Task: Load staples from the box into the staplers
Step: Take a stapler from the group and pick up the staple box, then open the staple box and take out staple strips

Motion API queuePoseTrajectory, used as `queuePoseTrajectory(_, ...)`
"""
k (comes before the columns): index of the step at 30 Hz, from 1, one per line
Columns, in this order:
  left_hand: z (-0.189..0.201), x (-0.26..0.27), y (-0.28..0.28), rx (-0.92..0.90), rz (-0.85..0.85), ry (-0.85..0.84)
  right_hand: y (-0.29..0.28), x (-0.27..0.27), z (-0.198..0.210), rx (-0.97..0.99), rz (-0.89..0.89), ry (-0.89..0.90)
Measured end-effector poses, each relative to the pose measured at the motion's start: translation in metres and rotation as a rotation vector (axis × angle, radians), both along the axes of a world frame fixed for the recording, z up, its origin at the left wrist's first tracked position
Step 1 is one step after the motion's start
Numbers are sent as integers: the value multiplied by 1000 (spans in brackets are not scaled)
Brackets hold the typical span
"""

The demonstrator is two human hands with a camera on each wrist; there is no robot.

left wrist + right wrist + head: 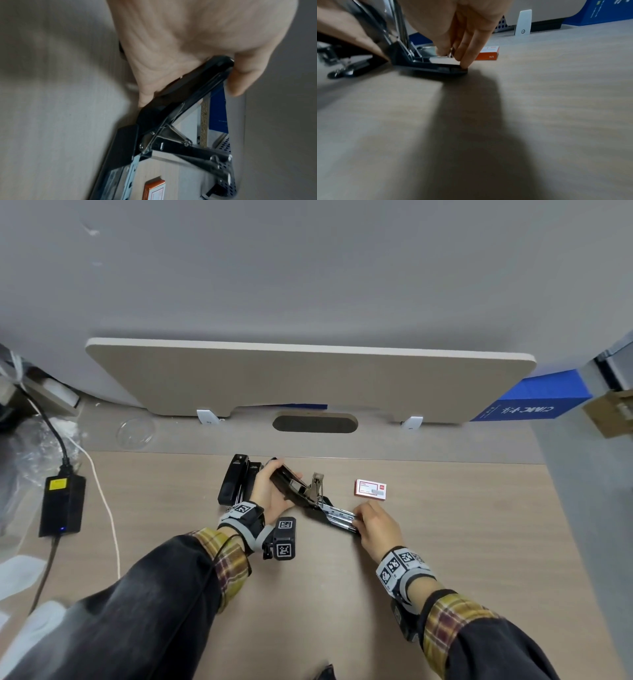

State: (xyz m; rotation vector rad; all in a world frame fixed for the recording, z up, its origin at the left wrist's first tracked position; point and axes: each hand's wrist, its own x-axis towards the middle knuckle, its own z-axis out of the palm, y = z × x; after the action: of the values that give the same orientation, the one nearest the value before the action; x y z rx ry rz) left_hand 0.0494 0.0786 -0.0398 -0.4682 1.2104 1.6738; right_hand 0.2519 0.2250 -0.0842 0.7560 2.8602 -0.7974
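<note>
Two spare staplers (236, 482) behind left hand (270, 494)

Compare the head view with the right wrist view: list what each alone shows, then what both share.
Head view only: the left hand gripping the raised lid of the opened stapler, two closed black staplers lying behind it, and a black power adapter at the left.

Right wrist view only: the fingertips pressing at the front end of the stapler's base, seen from table level.

Both: the right hand, the opened stapler, the red and white staple box and the wooden table.
</note>
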Motion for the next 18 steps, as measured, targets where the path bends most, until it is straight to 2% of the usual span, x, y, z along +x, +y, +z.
queuePoseTrajectory(2, 0, 0, 4, -38, 3, 1, -6, 12, -5, 27, -3, 5)
queuePoseTrajectory(4, 2, -1, 8, -137, 11, 106, -12, 20, -10, 16, -46, 20)
queuePoseTrajectory(6, 1, -6, 13, -299, -36, 288, -14, 21, -11, 5, -80, 17)
queuePoseTrajectory(8, -1, -11, 15, -492, -173, 508, -13, 21, -9, -4, -80, 2)
queuePoseTrajectory(10, 0, -14, 16, -603, -294, 686, -11, 20, -6, -9, -54, -7)
queuePoseTrajectory(15, 12, -12, 15, -656, -474, 739, -8, 19, 6, 3, -23, -40)
queuePoseTrajectory(18, 6, -11, 12, -638, -505, 893, -7, 17, 9, 11, -9, -77)
